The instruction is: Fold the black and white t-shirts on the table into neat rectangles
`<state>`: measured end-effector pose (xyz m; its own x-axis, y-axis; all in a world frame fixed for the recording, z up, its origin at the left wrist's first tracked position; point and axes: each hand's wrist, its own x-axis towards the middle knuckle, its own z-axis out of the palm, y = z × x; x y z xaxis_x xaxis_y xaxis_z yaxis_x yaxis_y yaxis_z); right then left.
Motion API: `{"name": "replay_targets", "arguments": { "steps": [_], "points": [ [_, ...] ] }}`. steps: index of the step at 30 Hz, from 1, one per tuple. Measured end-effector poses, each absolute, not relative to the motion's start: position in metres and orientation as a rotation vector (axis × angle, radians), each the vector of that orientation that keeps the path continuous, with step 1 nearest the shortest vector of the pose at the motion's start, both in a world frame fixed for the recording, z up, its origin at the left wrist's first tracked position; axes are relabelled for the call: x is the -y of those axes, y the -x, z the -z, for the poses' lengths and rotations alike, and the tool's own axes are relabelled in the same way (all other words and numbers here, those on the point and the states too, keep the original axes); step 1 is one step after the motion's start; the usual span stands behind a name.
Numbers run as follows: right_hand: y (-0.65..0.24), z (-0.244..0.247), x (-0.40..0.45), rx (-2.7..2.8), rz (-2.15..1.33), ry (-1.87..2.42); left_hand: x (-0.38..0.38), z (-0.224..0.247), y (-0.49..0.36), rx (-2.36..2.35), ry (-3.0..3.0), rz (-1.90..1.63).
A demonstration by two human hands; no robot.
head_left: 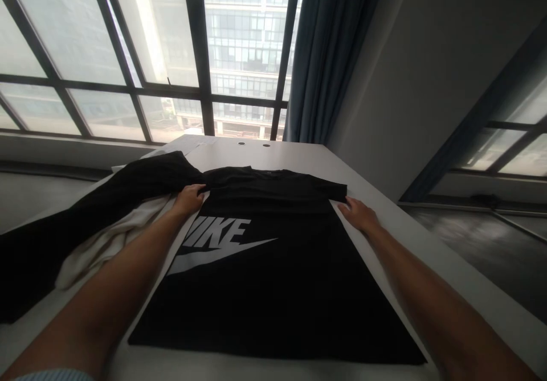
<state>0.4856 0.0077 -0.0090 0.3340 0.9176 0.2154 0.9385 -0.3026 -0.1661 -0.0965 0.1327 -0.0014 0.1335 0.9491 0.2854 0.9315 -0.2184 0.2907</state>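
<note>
A black T-shirt (pixel 282 290) with a large pale logo lies spread flat on the white table (pixel 294 152), its collar toward the far end and its hem toward me. My left hand (pixel 190 199) pinches the edge of the left sleeve. On the other side, my right hand (pixel 359 213) has thumb and fingers closed on the hem of the right sleeve. Both arms reach forward along the shirt's sides.
To the left lie a long black garment (pixel 106 199) and a cream cloth (pixel 115 236) partly beneath it. Two small dark round fittings (pixel 265 145) sit in the far tabletop. Windows and a blue curtain (pixel 329 56) stand behind the table.
</note>
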Motion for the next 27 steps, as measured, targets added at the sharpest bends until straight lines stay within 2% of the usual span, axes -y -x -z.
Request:
{"name": "replay_targets", "arguments": {
  "steps": [9,15,21,27],
  "points": [
    [-0.476,0.009,-0.006,1.814,0.233,2.067,-0.12,-0.017,0.085,-1.862,-2.528,-0.872],
    [-0.49,0.009,-0.017,1.882,0.123,2.187,-0.145,-0.014,0.121,-2.163,-2.326,-0.646],
    [-0.508,0.006,-0.032,1.85,0.114,2.232,-0.168,-0.006,0.137,-2.181,-2.381,-0.456],
    [-0.512,0.01,-0.033,1.681,0.166,2.289,-0.18,-0.01,0.13,-2.309,-2.133,-0.375]
  ]
}}
